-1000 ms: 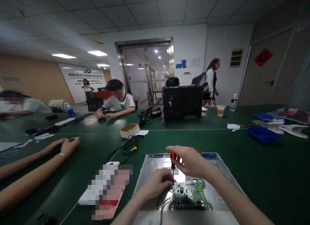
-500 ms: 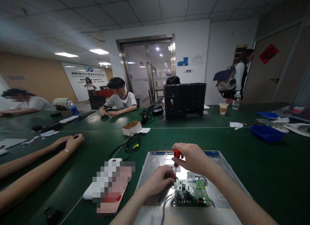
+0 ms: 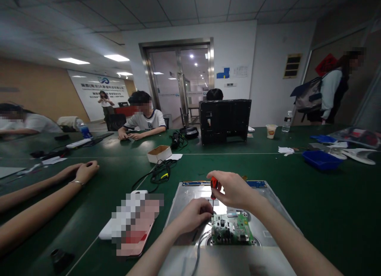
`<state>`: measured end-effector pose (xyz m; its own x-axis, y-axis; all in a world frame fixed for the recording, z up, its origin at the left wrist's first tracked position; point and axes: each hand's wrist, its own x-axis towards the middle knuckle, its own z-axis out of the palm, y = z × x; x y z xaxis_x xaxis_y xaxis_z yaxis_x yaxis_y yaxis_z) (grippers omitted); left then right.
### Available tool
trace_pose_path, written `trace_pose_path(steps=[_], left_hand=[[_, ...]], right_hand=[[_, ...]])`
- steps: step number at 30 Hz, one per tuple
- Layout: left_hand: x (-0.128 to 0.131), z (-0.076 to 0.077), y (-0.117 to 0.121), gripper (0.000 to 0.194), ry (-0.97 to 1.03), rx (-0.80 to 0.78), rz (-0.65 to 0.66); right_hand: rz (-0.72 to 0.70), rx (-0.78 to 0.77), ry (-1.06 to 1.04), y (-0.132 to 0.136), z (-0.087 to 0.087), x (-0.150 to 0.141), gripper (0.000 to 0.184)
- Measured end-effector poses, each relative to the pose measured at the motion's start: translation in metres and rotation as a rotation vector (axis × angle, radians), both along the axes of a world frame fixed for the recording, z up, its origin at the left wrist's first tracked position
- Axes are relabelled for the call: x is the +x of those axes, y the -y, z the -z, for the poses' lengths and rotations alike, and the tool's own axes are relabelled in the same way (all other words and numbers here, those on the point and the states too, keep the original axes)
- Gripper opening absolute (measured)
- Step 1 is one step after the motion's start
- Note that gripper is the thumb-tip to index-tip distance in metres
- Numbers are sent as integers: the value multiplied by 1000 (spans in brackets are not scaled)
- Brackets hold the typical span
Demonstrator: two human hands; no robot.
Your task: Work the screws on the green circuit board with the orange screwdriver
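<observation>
- Fingers of the right hand [image 3: 235, 190] pinch the red-handled screwdriver [image 3: 213, 188] upright, tip down at the green circuit board [image 3: 230, 232].
- Left hand [image 3: 193, 215] is curled shut at the shaft's foot, touching the board's left edge; whether it grips anything cannot be told.
- Both hands sit as half a second ago; only the backpack-wearing person [image 3: 327, 89] has walked further right.
- One board lies on one metal panel [image 3: 268, 212], near the table's [image 3: 327, 212] near edge, with open green surface to its right.
- One blurred phone [image 3: 133, 224] lies just left; a neighbour's two forearms [image 3: 44, 196] rest beyond.

A wide green felt-topped table [image 3: 327, 212] carries a flat silver metal panel [image 3: 268, 206], a small open cardboard box [image 3: 159, 153], a blue plastic tray [image 3: 321, 160] and a coiled black cable [image 3: 159, 175].
</observation>
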<state>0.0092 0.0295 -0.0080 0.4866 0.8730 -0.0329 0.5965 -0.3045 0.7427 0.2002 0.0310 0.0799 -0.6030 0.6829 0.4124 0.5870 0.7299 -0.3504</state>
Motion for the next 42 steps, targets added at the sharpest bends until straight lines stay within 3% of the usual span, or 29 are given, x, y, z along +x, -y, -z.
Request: trace_pose_path(steps=[9, 30, 42], left_hand=[[-2, 2, 0, 12, 18, -5, 8], [-4, 4, -1, 12, 11, -2, 0], [-2, 4, 1, 14, 6, -27, -14]], right_hand=[[69, 73, 96, -2, 1, -5, 8], [19, -20, 72, 1, -4, -5, 22], [63, 33, 139, -2, -2, -7, 4]])
